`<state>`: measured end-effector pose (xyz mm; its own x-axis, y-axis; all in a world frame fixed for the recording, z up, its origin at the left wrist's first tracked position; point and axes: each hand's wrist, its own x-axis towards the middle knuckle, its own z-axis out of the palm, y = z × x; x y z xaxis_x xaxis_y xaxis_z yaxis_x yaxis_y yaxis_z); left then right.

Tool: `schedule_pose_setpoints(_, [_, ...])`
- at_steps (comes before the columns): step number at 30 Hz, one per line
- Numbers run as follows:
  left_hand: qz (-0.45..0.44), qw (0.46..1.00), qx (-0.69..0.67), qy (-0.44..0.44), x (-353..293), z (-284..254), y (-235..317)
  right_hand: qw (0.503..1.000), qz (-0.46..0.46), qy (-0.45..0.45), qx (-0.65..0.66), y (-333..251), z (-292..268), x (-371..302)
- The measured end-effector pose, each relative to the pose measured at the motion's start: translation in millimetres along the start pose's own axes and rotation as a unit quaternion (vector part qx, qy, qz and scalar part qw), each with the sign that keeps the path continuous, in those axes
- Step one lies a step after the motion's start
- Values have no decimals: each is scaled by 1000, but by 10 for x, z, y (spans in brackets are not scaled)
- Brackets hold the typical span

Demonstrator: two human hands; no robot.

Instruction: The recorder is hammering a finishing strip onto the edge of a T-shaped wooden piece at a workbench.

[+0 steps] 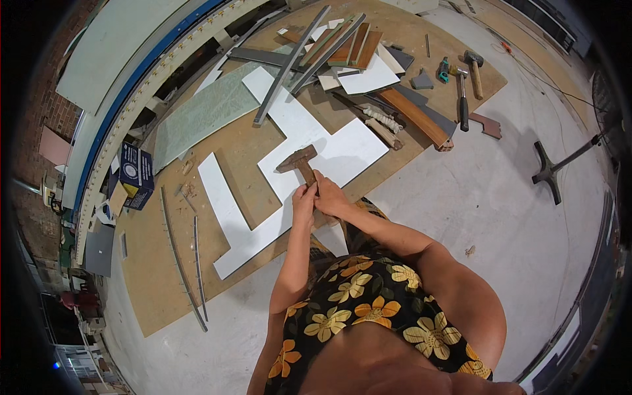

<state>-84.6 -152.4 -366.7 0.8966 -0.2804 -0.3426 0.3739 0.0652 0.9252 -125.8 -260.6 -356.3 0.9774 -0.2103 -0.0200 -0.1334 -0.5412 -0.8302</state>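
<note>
A rusty-headed hammer [297, 160] with a wooden handle is raised above a white cut-out panel [289, 178] that lies on a brown board [237, 164] on the floor. My left hand [304, 198] and my right hand [327, 195] are both wrapped around the lower end of the handle, close together. The hammer head points up and to the left over the panel's middle. My forearms come up from the lower edge past a dark flowered garment [368, 309].
A pile of wood and metal offcuts [355, 59] lies at the board's far end. Two more hammers [464, 85] rest at the right. Thin metal strips [187, 263] lie at the left, beside a blue box [136, 172]. A black stand [550, 170] is on the concrete.
</note>
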Motion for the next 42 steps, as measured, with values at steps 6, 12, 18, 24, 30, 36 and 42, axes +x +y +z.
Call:
schedule_pose_setpoints(6, [3,1000,10,-4,139,-209,-99,994,-62,-81,40,73,-245,23])
schedule_pose_setpoints(12, [-10,999,34,2,20,-189,-16,997,-68,28,7,382,-843,175])
schedule_pose_setpoints(18, [13,999,50,10,-18,-196,-43,927,-57,303,-215,1037,-1508,766])
schedule_pose_setpoints(24, [17,999,43,5,-42,-166,-32,906,140,239,-321,1470,-1632,1074])
schedule_pose_setpoints(30, [17,999,35,3,-48,-259,-36,938,155,208,-232,1357,-1666,1046])
schedule_pose_setpoints(36, [20,999,30,-2,-14,-186,-51,954,84,249,-145,1647,-1766,920])
schedule_pose_setpoints(42, [24,1000,8,2,-11,-264,-90,985,82,127,81,1438,-1830,564])
